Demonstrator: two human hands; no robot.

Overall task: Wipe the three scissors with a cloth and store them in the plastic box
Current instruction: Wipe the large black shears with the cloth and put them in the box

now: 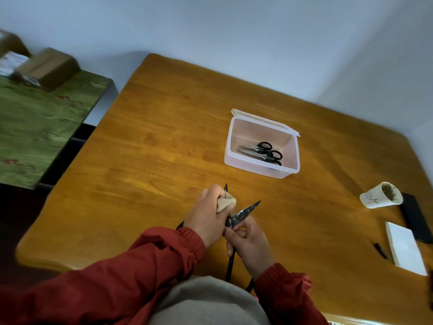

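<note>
Left hand (206,219): palm down, wrist bent inward, fingers curled tight round the cloth (226,202). The cloth was bunched over one blade of the black scissors (243,212); that blade's tip poked out just past the left fingertips.

Right hand (250,242): just beside the left hand and touching it at the knuckles, with fingers wrapped round the black scissors near the pivot. The grip was narrow and the thumb sat on top. The second blade stuck out bare beyond the right fingers, splayed away from the wrapped one. The handle ends ran back under the right palm toward the body.

Both forearms in red sleeves (164,254) angled in from the near edge of the table (164,137).

Plastic box (230,141): lid open, well ahead of the fingertips and slightly right of them. Boxed scissors (262,152) lay flat inside, probably two pairs, with black handles.

Far to the right of the right fingers were a paper cup (375,198) on its side, a white notepad (405,249), a pen (380,250) and a dark slab (414,219).
</note>
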